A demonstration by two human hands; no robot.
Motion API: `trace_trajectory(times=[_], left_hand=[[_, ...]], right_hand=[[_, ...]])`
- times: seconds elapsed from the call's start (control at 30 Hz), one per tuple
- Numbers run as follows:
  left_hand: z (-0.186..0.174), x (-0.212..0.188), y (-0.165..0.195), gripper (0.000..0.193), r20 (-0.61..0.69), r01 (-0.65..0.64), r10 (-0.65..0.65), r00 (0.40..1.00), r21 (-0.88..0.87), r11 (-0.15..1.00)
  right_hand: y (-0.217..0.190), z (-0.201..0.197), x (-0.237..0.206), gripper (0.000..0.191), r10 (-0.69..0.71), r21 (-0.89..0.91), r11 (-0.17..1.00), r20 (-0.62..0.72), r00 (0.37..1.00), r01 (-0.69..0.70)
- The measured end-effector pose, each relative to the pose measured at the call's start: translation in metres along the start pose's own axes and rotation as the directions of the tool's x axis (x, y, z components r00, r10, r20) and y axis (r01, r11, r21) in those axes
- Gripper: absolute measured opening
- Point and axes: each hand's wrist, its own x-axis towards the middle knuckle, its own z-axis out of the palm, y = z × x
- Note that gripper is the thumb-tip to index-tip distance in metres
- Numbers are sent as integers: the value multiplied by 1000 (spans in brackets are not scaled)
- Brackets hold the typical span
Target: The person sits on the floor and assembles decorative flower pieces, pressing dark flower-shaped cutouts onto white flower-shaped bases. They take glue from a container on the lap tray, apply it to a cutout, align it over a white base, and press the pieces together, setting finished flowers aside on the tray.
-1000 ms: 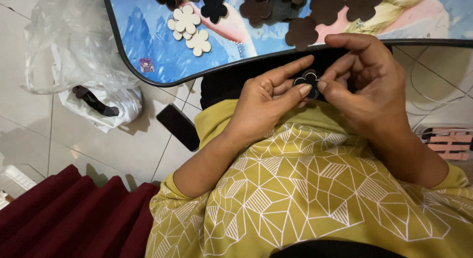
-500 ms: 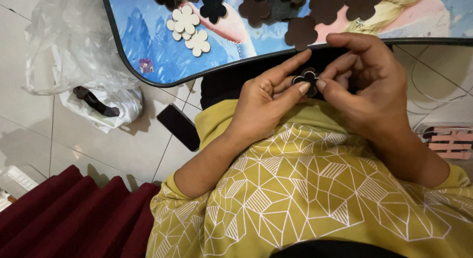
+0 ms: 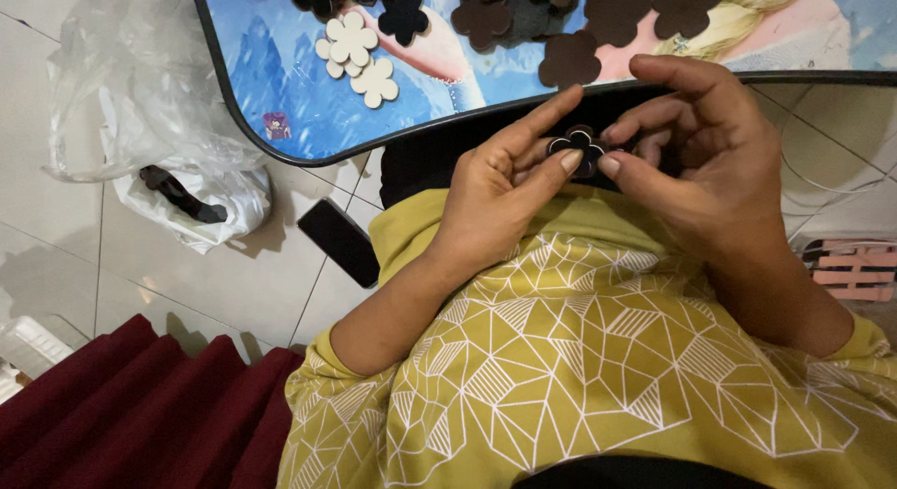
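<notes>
— Both hands share the grip: the left hand (image 3: 500, 185) and right hand (image 3: 705, 162) pinch a small dark flower-shaped piece (image 3: 581, 145) between fingertips, just above the lap.

— What's it made of?

— Flat and matte, like felt or foam. More dark flower cutouts (image 3: 570, 59) and pale flower cutouts (image 3: 360, 55) lie on the glossy blue tabletop (image 3: 280, 87); a crinkled plastic bag (image 3: 159, 125) sits on the tiled floor (image 3: 75, 265).

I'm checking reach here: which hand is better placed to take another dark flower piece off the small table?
Probably the right hand: it sits just below the brown flower pieces near the table edge. The left hand sits lower, pinching the small dark flower.
</notes>
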Motion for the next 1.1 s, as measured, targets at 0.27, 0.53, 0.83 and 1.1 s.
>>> trace_trajectory(times=[0.27,0.53,0.83,1.1], left_hand=[[5,-3,6,55,-36,3,0,999,96,995],[9,-8,14,54,-78,-29,62,995,373,927],[4,-6,11,63,-38,-42,51,998,207,977],[-2,0,4,70,34,11,-6,999,-134,991]], right_hand=[[0,0,3,54,-17,-42,999,8,1000,18],[2,3,1,57,16,-3,1000,-7,1000,-16],[0,3,-2,57,50,86,995,18,999,-51],[2,-1,3,56,129,231,964,17,991,-130]])
